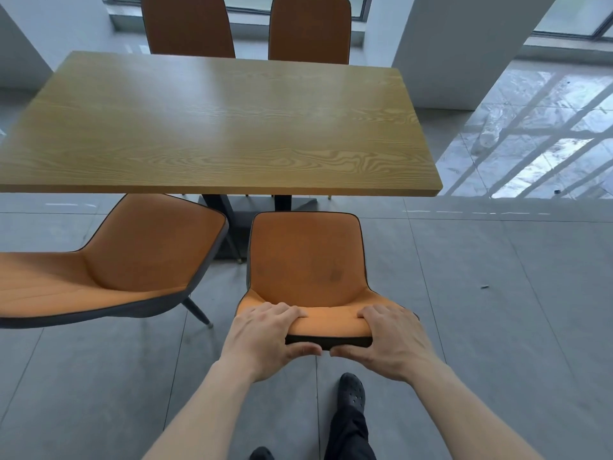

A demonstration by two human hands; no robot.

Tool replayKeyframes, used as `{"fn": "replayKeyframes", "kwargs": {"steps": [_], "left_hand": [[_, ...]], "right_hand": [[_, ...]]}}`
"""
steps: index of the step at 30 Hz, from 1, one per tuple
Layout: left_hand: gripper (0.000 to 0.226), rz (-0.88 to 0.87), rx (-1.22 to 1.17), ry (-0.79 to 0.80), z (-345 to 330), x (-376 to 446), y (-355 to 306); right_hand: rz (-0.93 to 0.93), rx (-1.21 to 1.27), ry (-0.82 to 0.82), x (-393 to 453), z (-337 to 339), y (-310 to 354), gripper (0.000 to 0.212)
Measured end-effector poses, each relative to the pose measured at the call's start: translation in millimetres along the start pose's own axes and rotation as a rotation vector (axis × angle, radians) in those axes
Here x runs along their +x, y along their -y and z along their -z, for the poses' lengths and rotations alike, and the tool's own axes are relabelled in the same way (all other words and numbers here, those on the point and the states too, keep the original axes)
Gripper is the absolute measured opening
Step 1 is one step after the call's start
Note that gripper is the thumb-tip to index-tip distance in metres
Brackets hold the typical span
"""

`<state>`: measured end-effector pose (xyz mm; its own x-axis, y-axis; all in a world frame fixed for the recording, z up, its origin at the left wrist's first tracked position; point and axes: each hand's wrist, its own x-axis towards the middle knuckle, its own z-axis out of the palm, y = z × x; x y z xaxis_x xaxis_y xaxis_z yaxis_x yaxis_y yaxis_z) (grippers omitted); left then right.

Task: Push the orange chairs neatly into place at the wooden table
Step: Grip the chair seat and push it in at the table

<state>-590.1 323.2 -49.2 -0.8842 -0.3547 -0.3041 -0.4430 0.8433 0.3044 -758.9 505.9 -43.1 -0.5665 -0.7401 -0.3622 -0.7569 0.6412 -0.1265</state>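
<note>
Below, both hands' fingers (282, 310) grip the chair (308, 260) backrest; its legs are hidden.

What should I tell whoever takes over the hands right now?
Left hand and right hand both grip the top of the near right chair's backrest. Its seat faces the wooden table but sits short of the edge. The near left chair stands angled and pulled out. Two far chairs look tucked in. Left: push this chair in, then straighten and push in the left one.
</note>
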Motion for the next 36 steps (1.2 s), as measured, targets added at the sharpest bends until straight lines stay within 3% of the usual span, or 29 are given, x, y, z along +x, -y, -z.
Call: {"fn": "replayKeyframes", "kwargs": {"steps": [23, 36], "left_hand": [[0.08, -0.023, 0.037, -0.016, -4.0, 4.1, -2.3], [0.089, -0.026, 0.035, -0.036, -8.9, 4.9, -3.1]], "right_hand": [[0.034, -0.003, 0.029, 6.3, 3.5, -6.3, 0.111], [0.018, 0.002, 0.043, 4.3, 4.9, -8.5, 0.114]]}}
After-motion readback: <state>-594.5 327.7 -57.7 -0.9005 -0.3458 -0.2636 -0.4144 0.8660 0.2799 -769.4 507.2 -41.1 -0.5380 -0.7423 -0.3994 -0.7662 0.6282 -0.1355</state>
